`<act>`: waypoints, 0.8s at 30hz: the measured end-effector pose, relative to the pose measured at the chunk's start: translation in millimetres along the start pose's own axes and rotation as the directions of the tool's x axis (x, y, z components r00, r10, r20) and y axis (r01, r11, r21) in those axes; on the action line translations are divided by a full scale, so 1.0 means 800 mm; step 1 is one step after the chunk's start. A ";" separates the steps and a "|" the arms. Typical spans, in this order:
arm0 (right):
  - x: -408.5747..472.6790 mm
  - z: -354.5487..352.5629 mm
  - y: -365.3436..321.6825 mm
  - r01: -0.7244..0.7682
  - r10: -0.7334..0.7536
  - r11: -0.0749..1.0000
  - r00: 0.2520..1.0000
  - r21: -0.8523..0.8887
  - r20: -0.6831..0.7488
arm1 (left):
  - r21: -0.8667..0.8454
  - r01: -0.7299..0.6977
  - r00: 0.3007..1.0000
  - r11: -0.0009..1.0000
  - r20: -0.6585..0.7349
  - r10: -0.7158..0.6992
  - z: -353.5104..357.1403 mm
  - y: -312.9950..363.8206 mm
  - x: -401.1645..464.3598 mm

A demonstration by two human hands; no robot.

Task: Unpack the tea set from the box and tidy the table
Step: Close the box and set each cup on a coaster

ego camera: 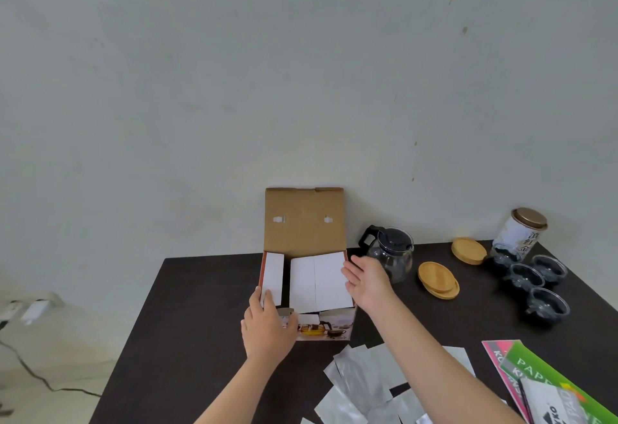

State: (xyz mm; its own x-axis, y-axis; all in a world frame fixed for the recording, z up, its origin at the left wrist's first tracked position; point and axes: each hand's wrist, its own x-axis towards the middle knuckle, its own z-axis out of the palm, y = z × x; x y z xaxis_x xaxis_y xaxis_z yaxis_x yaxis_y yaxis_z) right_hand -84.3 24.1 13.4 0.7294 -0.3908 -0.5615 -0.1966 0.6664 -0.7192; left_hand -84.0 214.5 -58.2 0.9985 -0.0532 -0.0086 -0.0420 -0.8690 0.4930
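The cardboard tea set box (304, 223) stands open on the dark table (200, 306), its lid leaning upright against the wall. White card inserts (317, 278) cover its inside. My left hand (267, 321) grips the box's front left corner, fingers over a narrow white insert. My right hand (366, 278) is flat and open at the box's right edge, holding nothing. To the right stand a glass teapot (393, 254) with a black lid and handle, two stacks of wooden coasters (438, 279) (468, 249), and several glass cups (531, 281).
A tea tin (521, 231) with a brown lid stands at the back right by the wall. Several silver foil packets (361, 383) lie near the front edge. Green and pink paper pads (548, 383) sit at the front right. A cable (33, 373) runs over the floor at left.
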 end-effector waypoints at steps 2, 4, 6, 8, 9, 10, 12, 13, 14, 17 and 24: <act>0.011 0.027 -0.017 0.065 -0.068 0.992 0.997 -0.109 -0.024 | 0.008 -0.003 1.000 1.000 0.008 0.003 0.000 0.000 0.000; 0.022 0.052 -0.033 0.158 -0.174 0.957 0.984 -0.241 -0.045 | 0.017 -0.004 1.000 1.000 0.013 0.004 0.000 -0.001 0.000; 0.030 0.076 -0.052 0.235 -0.268 0.886 0.963 -0.400 -0.029 | 0.019 0.000 1.000 1.000 0.014 0.000 0.000 -0.001 0.000; 0.036 0.097 -0.067 0.280 -0.320 0.774 0.947 -0.568 0.030 | 0.023 -0.003 1.000 1.000 0.014 0.003 0.000 -0.001 0.000; 0.044 0.106 -0.074 0.318 -0.355 0.713 0.932 -0.625 0.069 | 0.025 -0.008 1.000 1.000 0.016 0.008 0.001 -0.002 0.000; 0.046 0.113 -0.081 0.319 -0.363 0.668 0.928 -0.672 0.081 | 0.028 -0.012 1.000 1.000 0.019 0.012 0.001 -0.002 0.000; 0.047 0.124 -0.095 0.312 -0.382 0.611 0.921 -0.728 0.074 | 0.034 -0.014 1.000 0.999 0.026 0.013 0.000 -0.003 0.000; 0.050 0.128 -0.101 0.295 -0.383 0.593 0.922 -0.749 0.060 | 0.039 -0.017 0.999 0.999 0.028 0.016 0.000 -0.003 0.001; 0.054 0.131 -0.107 0.281 -0.380 0.582 0.924 -0.763 0.050 | 0.043 -0.022 0.999 0.999 0.031 0.020 -0.001 -0.003 0.001; 0.067 0.135 -0.119 0.294 -0.359 0.582 0.930 -0.758 0.085 | 0.048 -0.028 0.999 0.998 0.036 0.027 -0.002 -0.003 0.001; 0.086 0.118 -0.116 0.354 -0.323 0.519 0.924 -0.778 0.205 | 0.076 -0.058 0.997 0.995 0.056 0.054 0.003 -0.007 0.001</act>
State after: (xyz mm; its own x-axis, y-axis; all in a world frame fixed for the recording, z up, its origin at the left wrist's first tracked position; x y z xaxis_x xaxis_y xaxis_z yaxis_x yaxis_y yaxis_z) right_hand 46.2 -4.9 80.2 0.8719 -0.4458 -0.2028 -0.3535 -0.2862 -0.8906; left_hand -83.2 218.1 -63.0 0.9914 -0.1270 -0.0304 -0.1022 -0.8993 0.4251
